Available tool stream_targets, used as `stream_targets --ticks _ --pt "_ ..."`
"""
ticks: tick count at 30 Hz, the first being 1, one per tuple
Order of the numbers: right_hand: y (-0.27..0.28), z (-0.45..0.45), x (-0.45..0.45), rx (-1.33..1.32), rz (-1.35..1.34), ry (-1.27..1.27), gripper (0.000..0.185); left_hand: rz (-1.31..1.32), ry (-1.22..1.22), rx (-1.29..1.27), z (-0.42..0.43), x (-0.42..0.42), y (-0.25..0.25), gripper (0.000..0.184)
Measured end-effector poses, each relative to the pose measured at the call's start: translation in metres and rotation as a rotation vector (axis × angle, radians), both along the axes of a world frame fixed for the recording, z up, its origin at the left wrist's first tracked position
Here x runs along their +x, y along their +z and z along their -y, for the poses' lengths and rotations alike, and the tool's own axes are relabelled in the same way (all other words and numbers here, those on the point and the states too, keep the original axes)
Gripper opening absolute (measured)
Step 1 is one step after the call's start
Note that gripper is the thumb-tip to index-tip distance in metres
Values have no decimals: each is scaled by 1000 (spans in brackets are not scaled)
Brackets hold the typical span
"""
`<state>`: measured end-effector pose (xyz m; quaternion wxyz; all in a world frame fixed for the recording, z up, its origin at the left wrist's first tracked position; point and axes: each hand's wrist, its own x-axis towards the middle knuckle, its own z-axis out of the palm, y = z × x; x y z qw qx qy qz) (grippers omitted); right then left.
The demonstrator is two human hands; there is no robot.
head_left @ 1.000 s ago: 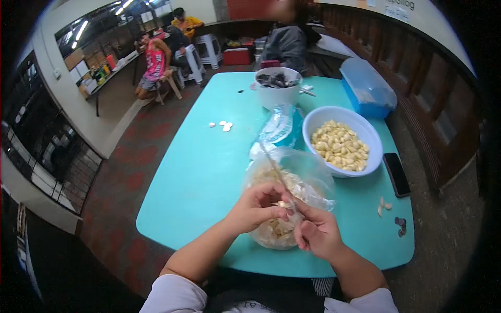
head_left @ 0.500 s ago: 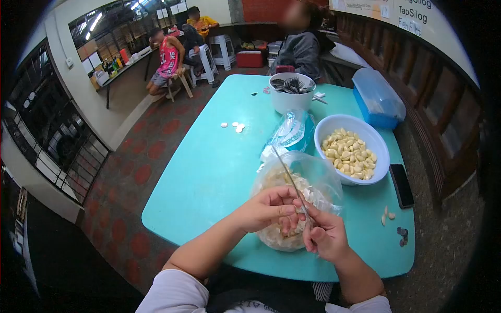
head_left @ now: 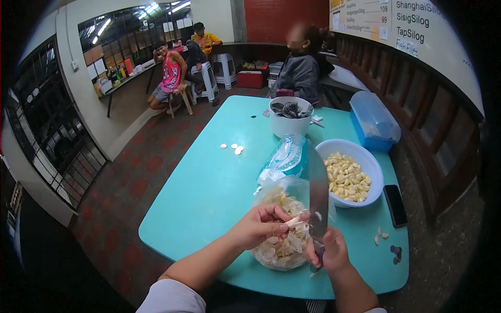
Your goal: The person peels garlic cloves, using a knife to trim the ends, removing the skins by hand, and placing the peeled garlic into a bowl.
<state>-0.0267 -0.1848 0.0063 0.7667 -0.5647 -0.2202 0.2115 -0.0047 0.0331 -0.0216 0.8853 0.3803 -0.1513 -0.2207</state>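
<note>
My left hand (head_left: 263,227) pinches a pale garlic clove (head_left: 295,223) between thumb and fingers, over an open clear plastic bag (head_left: 284,255) of garlic and skins. Close on its right, my right hand (head_left: 329,250) grips a knife (head_left: 318,195), its wide blade upright with the flat side showing. The blade's lower part is beside the clove; whether they touch is unclear. Beyond the knife, a light blue bowl (head_left: 377,169) holds many peeled cloves.
On the turquoise table (head_left: 193,193) are a teal plastic pack (head_left: 289,156), a white bucket of dark utensils (head_left: 289,127), a lidded blue box (head_left: 373,122), a phone (head_left: 395,206), coins and loose cloves. A person (head_left: 297,73) sits behind the table; others sit at the back left.
The knife has turned from edge-on to showing its broad side, and its blade has moved right. A pale clove now shows in my left fingers. The camera view has tilted upward.
</note>
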Motion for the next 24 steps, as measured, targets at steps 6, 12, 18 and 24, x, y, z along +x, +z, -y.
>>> stream_targets --ticks 6,12,18,24 --pt "5 13 11 52 48 -233 75 6 44 -17 -2 2 -2 13" --pt "2 21 21 -85 81 -233 65 -32 -26 -48 -4 7 1 15" --pt "-5 -6 16 -288 74 -212 50 -72 176 15 5 7 -3 22" --pt "-9 -2 24 -238 50 -132 44 -172 193 -8 8 5 1 20"
